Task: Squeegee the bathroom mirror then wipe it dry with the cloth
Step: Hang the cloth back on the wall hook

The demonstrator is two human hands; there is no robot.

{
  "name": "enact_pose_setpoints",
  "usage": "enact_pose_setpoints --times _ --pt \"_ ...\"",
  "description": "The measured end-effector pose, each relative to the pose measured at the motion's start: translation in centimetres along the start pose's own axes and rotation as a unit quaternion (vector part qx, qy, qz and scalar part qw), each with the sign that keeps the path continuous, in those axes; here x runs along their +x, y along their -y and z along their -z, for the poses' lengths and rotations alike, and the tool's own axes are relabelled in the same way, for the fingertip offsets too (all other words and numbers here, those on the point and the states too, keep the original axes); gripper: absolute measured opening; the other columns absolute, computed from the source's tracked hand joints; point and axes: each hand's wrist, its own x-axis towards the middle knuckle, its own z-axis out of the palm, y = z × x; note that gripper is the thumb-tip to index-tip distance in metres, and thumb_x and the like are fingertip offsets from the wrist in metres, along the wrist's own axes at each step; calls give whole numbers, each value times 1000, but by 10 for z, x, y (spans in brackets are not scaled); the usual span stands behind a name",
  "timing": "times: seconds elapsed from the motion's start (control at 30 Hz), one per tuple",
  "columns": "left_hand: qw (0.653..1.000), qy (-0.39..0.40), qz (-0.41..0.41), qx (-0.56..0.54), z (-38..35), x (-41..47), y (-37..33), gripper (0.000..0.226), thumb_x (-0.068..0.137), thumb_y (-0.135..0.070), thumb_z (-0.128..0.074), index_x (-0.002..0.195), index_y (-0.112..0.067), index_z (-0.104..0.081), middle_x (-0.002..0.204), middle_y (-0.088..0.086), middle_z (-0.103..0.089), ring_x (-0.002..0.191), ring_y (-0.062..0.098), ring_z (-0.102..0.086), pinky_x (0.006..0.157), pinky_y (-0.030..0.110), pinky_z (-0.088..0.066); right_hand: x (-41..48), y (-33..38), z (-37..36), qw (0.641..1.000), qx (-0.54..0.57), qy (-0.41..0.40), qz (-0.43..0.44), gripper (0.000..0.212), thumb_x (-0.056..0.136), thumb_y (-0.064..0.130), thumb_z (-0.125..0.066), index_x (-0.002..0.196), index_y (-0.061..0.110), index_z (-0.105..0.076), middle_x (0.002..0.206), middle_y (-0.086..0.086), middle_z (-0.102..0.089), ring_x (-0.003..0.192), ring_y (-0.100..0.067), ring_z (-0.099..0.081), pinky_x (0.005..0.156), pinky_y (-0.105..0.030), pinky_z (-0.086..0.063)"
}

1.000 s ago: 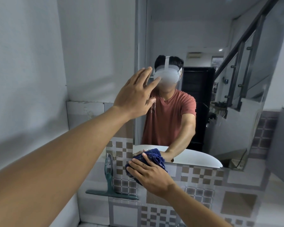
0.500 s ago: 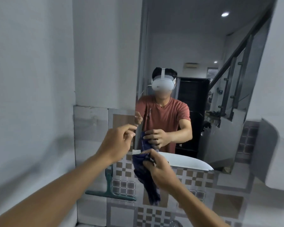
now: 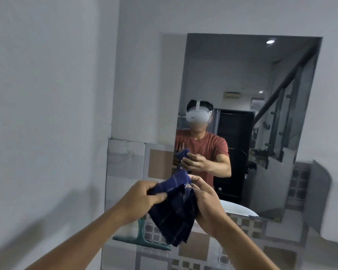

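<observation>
Both hands are up in front of the mirror (image 3: pixel 242 78) with the cloth (image 3: pixel 176 209) stretched between them. The left hand (image 3: pixel 139 201) has its thumb and fingers pinched on the cloth's left upper edge, and the right hand (image 3: pixel 205 199) grips the right side, fingers curled over the top corner. The cloth is dark blue with thin pale lines, kind of a check pattern, and most of it hangs down loose below the hands, so it's held in the air and not touching the glass. The squeegee (image 3: pixel 142 236) is a teal one, parked down low against the tiled wall (image 3: pixel 160 162) just left of the mirror's bottom corner, handle pointing up and the blade lying flat along the bottom; the cloth covers the top of its handle from this angle. In the reflection you can see a person in a red t-shirt wearing a white headset, holding the same cloth at chest height, plus the rim of a white sink (image 3: pixel 240 209) at the bottom of the glass. The picture is a bit motion-blurred, so can't tell whether the glass is wet or streaky.
</observation>
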Motion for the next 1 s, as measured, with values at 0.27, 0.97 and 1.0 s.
enact_pose_setpoints --times 0.27,0.97,1.0 --pt "991 -41 1 126 68 17 -24 11 93 -21 -68 87 -12 -70 74 -3 -67 71 13 -63 71 28 -48 20 -5 -39 963 -225 58 136 53 102 7 -51 140 43 -46 114 1 -71 108 -20 -69 90 -34 -57" --pt "932 -248 -106 240 150 111 1 25 89 -6 -66 98 -28 -59 96 -13 -63 81 2 -61 65 14 -48 156 -17 -108 687 -659 -70 298 49 101 15 -48 145 35 -41 139 -7 -34 75 -30 -67 62 -33 -58" --pt "925 -258 -107 258 149 114 5 26 89 -6 -65 97 -28 -55 96 -12 -60 82 3 -60 66 16 -48 157 -19 -110 667 -680 -70 297 48 100 15 -52 143 33 -41 143 -9 -29 73 -30 -68 61 -34 -60"
